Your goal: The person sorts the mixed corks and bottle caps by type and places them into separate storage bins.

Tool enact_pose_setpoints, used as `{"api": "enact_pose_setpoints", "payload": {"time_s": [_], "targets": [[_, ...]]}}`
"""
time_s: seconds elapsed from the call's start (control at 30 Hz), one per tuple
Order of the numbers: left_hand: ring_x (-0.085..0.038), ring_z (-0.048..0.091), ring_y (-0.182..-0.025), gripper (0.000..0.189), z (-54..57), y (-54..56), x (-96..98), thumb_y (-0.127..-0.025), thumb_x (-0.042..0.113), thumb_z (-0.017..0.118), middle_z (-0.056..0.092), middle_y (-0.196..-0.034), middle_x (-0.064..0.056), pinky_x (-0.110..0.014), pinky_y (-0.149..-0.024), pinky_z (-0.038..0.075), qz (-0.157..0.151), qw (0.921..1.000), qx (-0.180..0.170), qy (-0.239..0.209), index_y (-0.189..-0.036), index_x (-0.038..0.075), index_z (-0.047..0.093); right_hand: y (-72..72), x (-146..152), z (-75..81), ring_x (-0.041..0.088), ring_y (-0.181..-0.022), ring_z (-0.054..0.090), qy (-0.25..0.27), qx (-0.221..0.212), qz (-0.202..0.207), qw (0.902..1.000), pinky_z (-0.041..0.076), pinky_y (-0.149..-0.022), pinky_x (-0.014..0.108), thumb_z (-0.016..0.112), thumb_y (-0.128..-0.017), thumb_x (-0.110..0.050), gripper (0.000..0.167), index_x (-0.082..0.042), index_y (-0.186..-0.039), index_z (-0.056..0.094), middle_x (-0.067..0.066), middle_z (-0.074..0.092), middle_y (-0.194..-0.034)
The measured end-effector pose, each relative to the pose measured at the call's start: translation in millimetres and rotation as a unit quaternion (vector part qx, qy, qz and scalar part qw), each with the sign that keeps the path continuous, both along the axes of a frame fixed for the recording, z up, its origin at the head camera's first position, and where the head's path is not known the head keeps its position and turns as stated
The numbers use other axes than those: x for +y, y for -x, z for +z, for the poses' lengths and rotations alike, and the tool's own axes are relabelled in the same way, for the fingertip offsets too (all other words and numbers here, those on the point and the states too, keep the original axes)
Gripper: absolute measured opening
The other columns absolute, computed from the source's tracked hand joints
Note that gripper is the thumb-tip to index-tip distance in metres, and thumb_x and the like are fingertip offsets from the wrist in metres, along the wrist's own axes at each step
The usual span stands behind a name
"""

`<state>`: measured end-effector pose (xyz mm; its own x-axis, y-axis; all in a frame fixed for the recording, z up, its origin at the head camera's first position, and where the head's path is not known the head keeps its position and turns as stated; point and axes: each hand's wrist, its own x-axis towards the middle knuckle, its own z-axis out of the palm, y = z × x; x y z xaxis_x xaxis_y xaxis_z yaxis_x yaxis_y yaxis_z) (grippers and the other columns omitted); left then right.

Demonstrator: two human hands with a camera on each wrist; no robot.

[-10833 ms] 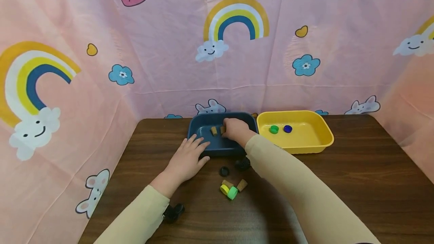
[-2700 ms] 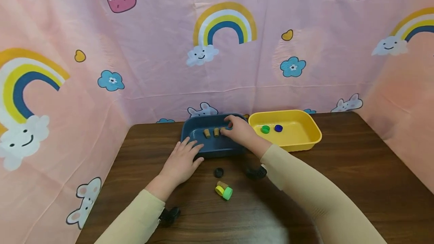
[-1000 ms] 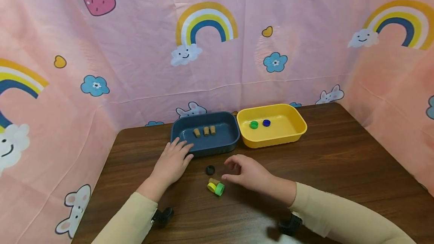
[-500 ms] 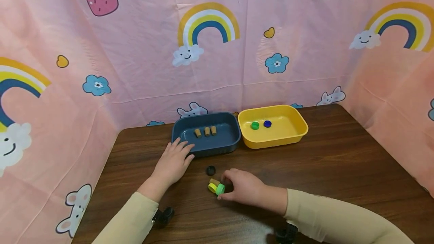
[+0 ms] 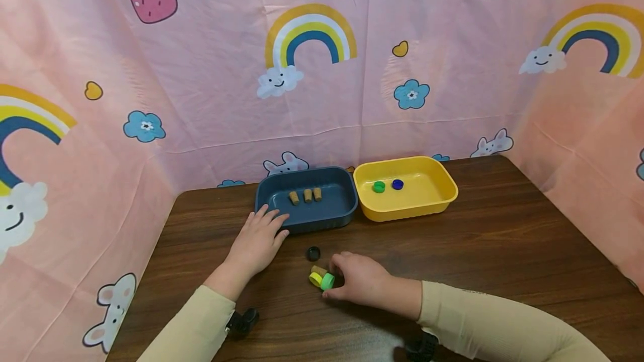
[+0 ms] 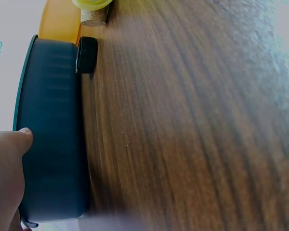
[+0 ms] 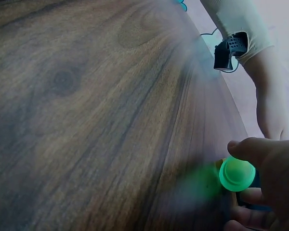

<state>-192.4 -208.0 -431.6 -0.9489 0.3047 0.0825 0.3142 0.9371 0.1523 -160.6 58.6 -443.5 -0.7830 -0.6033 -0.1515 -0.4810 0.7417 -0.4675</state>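
My left hand [image 5: 254, 242] rests with spread fingers on the near left rim of the dark blue tray [image 5: 322, 222]; in the left wrist view its thumb [image 6: 25, 139] lies against the tray's wall. Three corks [image 5: 308, 196] are inside that tray. My right hand [image 5: 362, 279] has its thumb and fingers curled round a green bottle cap [image 5: 327, 281] on the table, seen between them in the right wrist view [image 7: 237, 173]. Against this cap sit a yellow cap [image 5: 315, 279] and another cork [image 5: 319, 269]. A black cap [image 5: 313, 253] lies just behind them.
A yellow tray [image 5: 408, 214] stands right of the blue one, holding a green cap [image 5: 379, 186] and a dark blue cap [image 5: 397, 184]. Both trays are near the back edge of the wooden table [image 5: 503, 250], with a printed cloth [image 5: 332, 116] behind.
Another cork has joined those in the blue tray. My right hand has left that tray, come down toward me and closed in on the green cap. My left hand has stayed at the tray's rim.
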Motion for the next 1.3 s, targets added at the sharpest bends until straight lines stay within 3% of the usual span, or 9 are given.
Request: {"api": "enact_pose_setpoints", "payload": {"time_s": [0.5, 0.87, 1.03, 1.3], "targets": [[-0.037, 0.023, -0.148, 0.048, -5.6, 1.9, -0.4, -0.104, 0.038, 0.051, 0.044, -0.152, -0.014, -0.058, -0.119, 0.014, -0.001, 1.0000, 0.004, -0.001, -0.147, 0.016, 0.049, -1.9, 3, -1.6, 0.003, -0.071, 0.051, 0.001, 0.002, -0.006, 1.0000, 0.047, -0.062, 0.023, 0.076, -0.082, -0.052, 0.035, -0.024, -0.098, 0.063, -0.012, 0.053, -0.084], [-0.037, 0.022, -0.148, 0.048, -6.0, 0.3, -1.1, -0.104, 0.037, 0.051, 0.044, -0.151, -0.015, -0.058, -0.120, 0.014, 0.001, 1.0000, 0.007, -0.005, -0.147, 0.016, 0.049, 4.4, 25, 4.6, 0.007, -0.072, 0.050, 0.027, 0.010, -0.029, 0.9991, 0.045, -0.063, 0.026, 0.076, -0.084, -0.045, 0.029, -0.022, -0.096, 0.064, -0.010, 0.053, -0.084], [-0.037, 0.022, -0.148, 0.048, -7.1, 0.2, -1.9, -0.104, 0.037, 0.051, 0.043, -0.152, -0.015, -0.058, -0.120, 0.014, 0.000, 1.0000, 0.009, -0.004, -0.147, 0.015, 0.049, 11.2, 42, 12.1, 0.007, -0.076, 0.053, 0.037, 0.002, -0.065, 0.9972, 0.049, -0.068, 0.029, 0.077, -0.084, -0.042, 0.028, -0.021, -0.099, 0.065, -0.009, 0.056, -0.088], [-0.038, 0.022, -0.148, 0.049, -7.1, -0.4, -2.1, -0.104, 0.037, 0.051, 0.043, -0.152, -0.015, -0.058, -0.119, 0.014, 0.001, 1.0000, 0.006, -0.006, -0.148, 0.015, 0.049, 25.4, 75, 32.7, 0.012, -0.081, 0.055, 0.058, -0.009, -0.165, 0.9845, 0.052, -0.075, 0.033, 0.080, -0.083, -0.038, 0.031, -0.018, -0.102, 0.066, -0.004, 0.063, -0.094]]}}
